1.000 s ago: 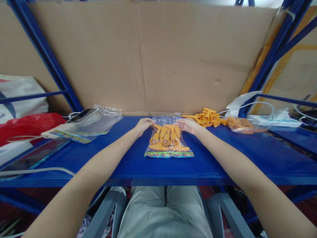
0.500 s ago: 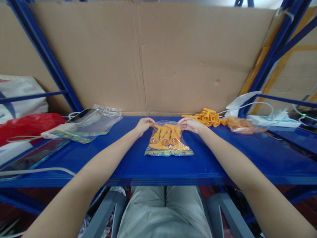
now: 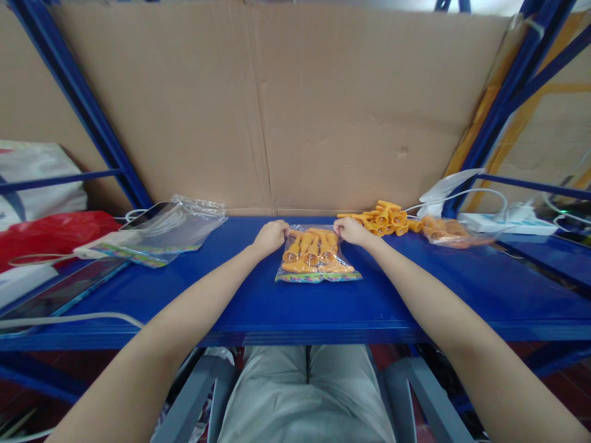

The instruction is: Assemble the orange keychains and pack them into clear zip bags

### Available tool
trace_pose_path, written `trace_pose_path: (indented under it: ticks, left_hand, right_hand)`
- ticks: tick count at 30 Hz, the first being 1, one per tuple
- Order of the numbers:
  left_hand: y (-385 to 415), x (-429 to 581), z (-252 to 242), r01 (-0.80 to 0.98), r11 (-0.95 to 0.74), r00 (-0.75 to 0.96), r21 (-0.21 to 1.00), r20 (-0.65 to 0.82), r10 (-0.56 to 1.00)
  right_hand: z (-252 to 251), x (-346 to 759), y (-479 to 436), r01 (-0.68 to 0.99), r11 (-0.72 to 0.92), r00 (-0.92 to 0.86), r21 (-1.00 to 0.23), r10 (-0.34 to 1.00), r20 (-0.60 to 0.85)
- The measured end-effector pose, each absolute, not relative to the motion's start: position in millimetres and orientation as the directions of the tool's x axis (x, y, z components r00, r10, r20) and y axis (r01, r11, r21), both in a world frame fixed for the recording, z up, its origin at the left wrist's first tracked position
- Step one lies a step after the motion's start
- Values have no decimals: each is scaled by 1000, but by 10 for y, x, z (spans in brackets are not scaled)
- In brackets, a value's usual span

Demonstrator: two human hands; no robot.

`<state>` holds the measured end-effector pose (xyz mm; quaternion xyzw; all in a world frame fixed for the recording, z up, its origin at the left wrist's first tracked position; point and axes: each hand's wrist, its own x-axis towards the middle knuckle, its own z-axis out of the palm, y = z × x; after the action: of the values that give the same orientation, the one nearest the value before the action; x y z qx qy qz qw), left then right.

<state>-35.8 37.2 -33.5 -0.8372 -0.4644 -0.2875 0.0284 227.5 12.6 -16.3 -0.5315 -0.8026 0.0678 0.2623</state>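
A clear plastic bag [image 3: 318,277] with a colourful printed strip along its near edge lies on the blue shelf, filled with several orange horn-shaped plastic pieces [image 3: 312,251]. My left hand [image 3: 272,237] is closed on the bag's far left corner. At the far right corner, my right hand [image 3: 349,230] pinches the bag in the same way. The fingertips of both hands are partly hidden. Just right of my right hand sits a loose pile of the same orange pieces [image 3: 386,218].
Flat clear bags [image 3: 170,237] lie at the left, over a dark tablet-like panel [image 3: 69,286] and beside a red plastic bag [image 3: 60,234]. Another bag of orange pieces [image 3: 446,232] and a white power strip [image 3: 510,224] are at right. Cardboard [image 3: 277,111] closes the back.
Both hands have closed from loosely extended fingers into grips at the bag's far corners. The bag has shifted slightly, its near edge now a little farther from me.
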Motion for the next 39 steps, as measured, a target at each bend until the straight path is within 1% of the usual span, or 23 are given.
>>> trace_pose_path:
  ticks: [3, 6, 9, 13, 16, 20, 22, 24, 26, 28, 29, 32, 35, 37, 39]
  left_hand:
    - [354, -357, -331, 812, -569, 448, 125, 491, 747]
    - [337, -357, -325, 817, -570, 465, 86, 486, 740]
    - [308, -351, -315, 817, -572, 469, 72, 492, 733]
    - [267, -343, -288, 824, -566, 478, 32, 498, 724]
    - [252, -348, -257, 829, -558, 501, -45, 504, 703]
    - [246, -372, -213, 811, -566, 553, -147, 507, 661]
    - [243, -386, -195, 800, -573, 573, -179, 511, 640]
    - [240, -402, -178, 789, -577, 591, -213, 520, 617]
    - [239, -418, -162, 772, -581, 616, -259, 534, 580]
    - [239, -433, -146, 743, -589, 650, -318, 553, 521]
    - [239, -438, -139, 726, -593, 667, -347, 562, 488]
    - [232, -441, -122, 685, -599, 705, -414, 586, 401]
    - [215, -426, -112, 663, -608, 715, -437, 609, 342]
    - [203, -411, -106, 657, -617, 712, -433, 627, 317]
    - [193, -395, -104, 653, -628, 706, -424, 641, 301]
  right_hand:
    - [-159, 2271, 111, 883, 410, -323, -227, 884, 337]
    - [-144, 2262, 94, 907, 397, -342, -138, 888, 305]
    - [-116, 2259, 83, 906, 409, -367, -110, 888, 276]
    - [-75, 2239, 60, 911, 391, -346, -132, 898, 272]
    - [-46, 2219, 30, 918, 347, -288, -192, 916, 278]
    - [-32, 2225, 7, 905, 304, -243, -298, 944, 225]
    - [-47, 2232, 17, 889, 285, -200, -359, 946, 257]
    - [-75, 2230, 36, 829, 301, -165, -471, 937, 308]
    - [-102, 2217, 55, 710, 328, -161, -623, 937, 310]
    - [-111, 2205, 65, 580, 324, -200, -747, 946, 255]
    - [-105, 2204, 65, 537, 311, -228, -784, 949, 220]
    - [-38, 2228, 36, 502, 291, -317, -815, 938, 139]
    - [54, 2260, -30, 485, 280, -419, -829, 906, 61]
    - [90, 2253, -85, 447, 236, -480, -863, 877, -9]
    - [84, 2213, -132, 369, 148, -523, -917, 849, -73]
